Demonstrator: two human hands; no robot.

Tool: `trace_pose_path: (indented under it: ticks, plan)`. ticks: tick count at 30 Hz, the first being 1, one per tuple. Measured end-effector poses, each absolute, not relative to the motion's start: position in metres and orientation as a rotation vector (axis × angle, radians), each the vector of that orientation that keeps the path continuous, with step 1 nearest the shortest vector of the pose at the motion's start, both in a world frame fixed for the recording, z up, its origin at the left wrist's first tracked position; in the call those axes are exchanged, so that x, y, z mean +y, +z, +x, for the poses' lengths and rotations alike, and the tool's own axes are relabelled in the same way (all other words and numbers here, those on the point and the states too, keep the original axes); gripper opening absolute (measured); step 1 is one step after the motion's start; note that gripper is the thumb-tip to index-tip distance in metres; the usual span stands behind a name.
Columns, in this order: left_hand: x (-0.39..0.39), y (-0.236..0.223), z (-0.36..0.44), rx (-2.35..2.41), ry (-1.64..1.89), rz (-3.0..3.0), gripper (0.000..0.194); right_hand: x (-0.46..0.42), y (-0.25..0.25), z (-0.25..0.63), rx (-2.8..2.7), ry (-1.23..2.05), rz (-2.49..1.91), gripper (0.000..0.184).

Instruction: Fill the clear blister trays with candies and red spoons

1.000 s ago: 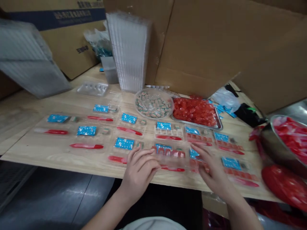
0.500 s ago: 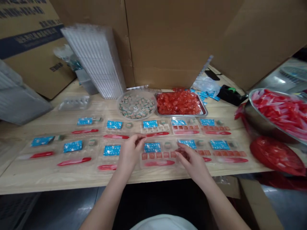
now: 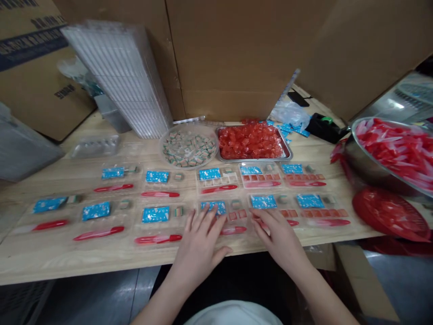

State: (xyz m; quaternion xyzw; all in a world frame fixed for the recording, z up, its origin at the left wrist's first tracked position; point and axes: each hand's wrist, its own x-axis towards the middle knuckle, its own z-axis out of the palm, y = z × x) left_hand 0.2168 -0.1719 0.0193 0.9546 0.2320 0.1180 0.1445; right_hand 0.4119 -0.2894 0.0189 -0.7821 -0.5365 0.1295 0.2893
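Where left fingers [image 3: 207, 220] overlap, a blue packet [image 3: 222, 207] disappears.

Two clear plastic trays [image 3: 245, 205] lie flat side by side on the desk [image 3: 101, 261]. Each contains one blue patterned packet [image 3: 221, 207], a partly hidden row of small red squares [image 3: 237, 214] and a red stick [image 3: 237, 230].

Printed characters [image 3: 64, 91] mark the cardboard box [image 3: 30, 97] — blue band [image 3: 34, 48] too — all unreadably blurred.

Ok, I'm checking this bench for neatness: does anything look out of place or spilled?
Yes, mildly: loose blue packets lie jumbled by the far right corner of the metal tray, whereas similar ones sit singly in the clear trays.
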Motion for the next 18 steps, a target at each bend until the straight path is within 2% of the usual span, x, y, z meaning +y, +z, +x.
trace_pose_path:
  ticks: [6, 13, 18]
  plan:
    - [-0.165, 0.011, 0.202, 0.573, 0.265, 2.797, 0.041, -0.297, 0.023, 0.406, -1.375, 0.520, -2.171, 0.025]
    - [-0.167, 0.016, 0.199, 0.534, 0.230, 2.702, 0.044, -0.290, 0.018, 0.416, -1.415, 0.392, -2.109, 0.023]
    - [-0.171, 0.013, 0.199, 0.605, 0.400, 2.682, 0.044, -0.209, 0.024, 0.430, -1.710, 0.184, -1.983, 0.020]
